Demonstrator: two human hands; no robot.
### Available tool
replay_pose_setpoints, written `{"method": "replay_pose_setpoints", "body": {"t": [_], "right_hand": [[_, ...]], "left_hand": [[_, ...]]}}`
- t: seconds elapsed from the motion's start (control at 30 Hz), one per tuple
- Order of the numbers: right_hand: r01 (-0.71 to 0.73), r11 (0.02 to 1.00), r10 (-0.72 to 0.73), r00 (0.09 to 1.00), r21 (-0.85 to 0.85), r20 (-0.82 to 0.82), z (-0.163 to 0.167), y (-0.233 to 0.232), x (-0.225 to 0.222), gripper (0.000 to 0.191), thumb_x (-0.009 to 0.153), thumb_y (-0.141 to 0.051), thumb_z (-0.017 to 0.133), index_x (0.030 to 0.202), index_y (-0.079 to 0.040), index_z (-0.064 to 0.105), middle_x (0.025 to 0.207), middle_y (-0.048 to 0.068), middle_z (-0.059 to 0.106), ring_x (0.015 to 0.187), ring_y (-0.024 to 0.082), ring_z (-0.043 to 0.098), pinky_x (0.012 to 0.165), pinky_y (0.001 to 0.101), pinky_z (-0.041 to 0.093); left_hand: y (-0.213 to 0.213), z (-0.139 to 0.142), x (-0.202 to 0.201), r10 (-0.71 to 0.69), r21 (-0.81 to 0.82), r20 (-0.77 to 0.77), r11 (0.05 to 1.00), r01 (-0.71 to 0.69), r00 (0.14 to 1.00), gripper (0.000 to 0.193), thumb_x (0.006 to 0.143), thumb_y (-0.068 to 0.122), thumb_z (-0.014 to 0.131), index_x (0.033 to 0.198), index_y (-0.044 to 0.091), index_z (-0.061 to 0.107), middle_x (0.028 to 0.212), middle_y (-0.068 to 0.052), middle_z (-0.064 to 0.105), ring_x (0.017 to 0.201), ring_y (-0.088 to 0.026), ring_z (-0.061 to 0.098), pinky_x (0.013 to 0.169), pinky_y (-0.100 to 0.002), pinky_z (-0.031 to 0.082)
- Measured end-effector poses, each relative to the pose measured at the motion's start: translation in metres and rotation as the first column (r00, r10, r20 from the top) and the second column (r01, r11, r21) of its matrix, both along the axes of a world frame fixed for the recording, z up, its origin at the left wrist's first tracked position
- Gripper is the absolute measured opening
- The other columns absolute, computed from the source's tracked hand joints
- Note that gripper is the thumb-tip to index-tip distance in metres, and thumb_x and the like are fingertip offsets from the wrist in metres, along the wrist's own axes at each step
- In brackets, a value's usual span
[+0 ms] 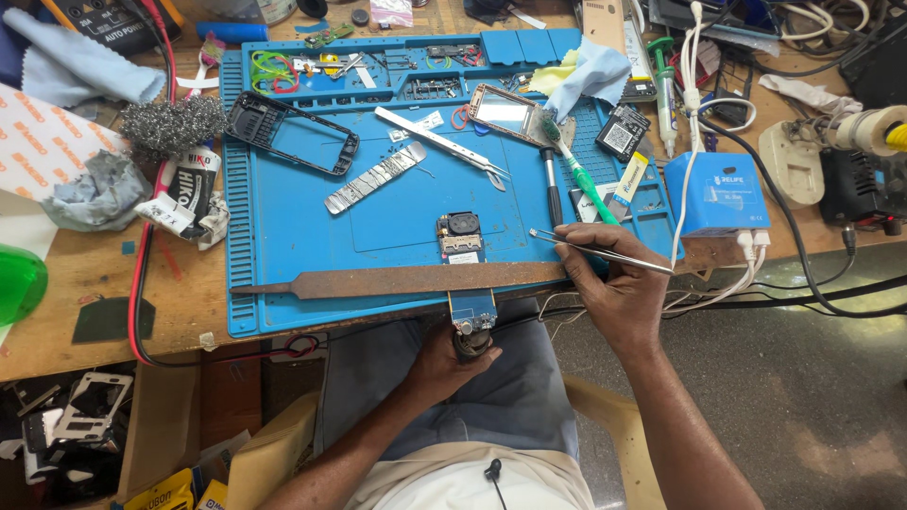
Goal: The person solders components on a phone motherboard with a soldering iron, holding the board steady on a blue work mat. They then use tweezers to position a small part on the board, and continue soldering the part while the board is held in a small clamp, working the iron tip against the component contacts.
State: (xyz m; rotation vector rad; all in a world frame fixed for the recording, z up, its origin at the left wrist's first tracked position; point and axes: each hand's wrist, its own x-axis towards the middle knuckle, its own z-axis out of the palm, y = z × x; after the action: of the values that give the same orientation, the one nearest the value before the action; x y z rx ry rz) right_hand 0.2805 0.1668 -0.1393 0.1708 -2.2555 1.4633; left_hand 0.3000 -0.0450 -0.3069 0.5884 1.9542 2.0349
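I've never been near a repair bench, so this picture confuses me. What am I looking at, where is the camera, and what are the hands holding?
The single picture comes from a camera worn on the person's head, looking down at their own two bare hands; no machine is involved. The right hand pinches thin metal tweezers, tips pointing left. The left hand, at the bench edge over the lap, has its grip closed on a dark handle below a small circuit board; what the handle belongs to I cannot tell. The board lies under a rusty metal strip on a blue work mat. Also on the mat: a black phone frame, a second pair of tweezers and a green toothbrush.
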Motion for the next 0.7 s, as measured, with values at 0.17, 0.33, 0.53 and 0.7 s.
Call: {"method": "replay_pose_setpoints", "body": {"t": [0.17,0.33,0.53,0.7], "right_hand": [[0.001,1.0,-0.001,1.0,0.017,-0.012,0.0008,-0.0007,-0.0005,0.016,0.095,0.003,0.076,0.108,-0.003,0.069,0.113,0.011,0.076,0.108,0.015,0.073,0.093,0.0281,0.063],[0.007,0.999,-0.006,1.0,0.037,-0.016,0.0029,-0.0025,-0.0018,0.015,0.095,0.002,0.076,0.108,-0.003,0.069,0.112,0.011,0.076,0.107,0.015,0.073,0.093,0.0282,0.063],[0.023,0.998,-0.022,0.999,0.053,-0.023,0.0002,-0.0024,-0.0015,0.015,0.095,0.002,0.076,0.108,-0.003,0.07,0.111,0.011,0.077,0.106,0.015,0.074,0.092,0.0278,0.063],[0.008,1.0,-0.008,1.0,-0.023,-0.009,-0.0052,-0.0022,0.0006,0.015,0.096,0.003,0.075,0.108,-0.002,0.069,0.112,0.013,0.076,0.107,0.016,0.074,0.093,0.0288,0.063]], "left_hand": [[-0.0009,0.001,-0.0016,-0.033,-0.031,0.026,0.999,0.034,0.999,0.025,0.087,0.017,0.084,0.099,0.007,0.064,0.085,0.0,0.069,0.079,-0.01,0.067,0.071,-0.03,0.058],[-0.0009,0.0034,-0.002,-0.008,-0.025,-0.001,1.0,0.008,1.0,0.027,0.086,0.017,0.084,0.1,0.007,0.063,0.085,0.0,0.068,0.079,-0.011,0.067,0.071,-0.031,0.058],[-0.0012,0.0043,-0.0022,-0.011,-0.021,-0.015,1.0,0.01,1.0,0.026,0.086,0.016,0.084,0.099,0.007,0.064,0.084,0.0,0.068,0.077,-0.011,0.066,0.071,-0.031,0.057],[-0.0019,0.002,-0.0008,-0.016,-0.022,-0.007,1.0,0.016,1.0,0.027,0.086,0.016,0.084,0.099,0.007,0.063,0.083,-0.001,0.068,0.077,-0.011,0.066,0.07,-0.031,0.057]]}}
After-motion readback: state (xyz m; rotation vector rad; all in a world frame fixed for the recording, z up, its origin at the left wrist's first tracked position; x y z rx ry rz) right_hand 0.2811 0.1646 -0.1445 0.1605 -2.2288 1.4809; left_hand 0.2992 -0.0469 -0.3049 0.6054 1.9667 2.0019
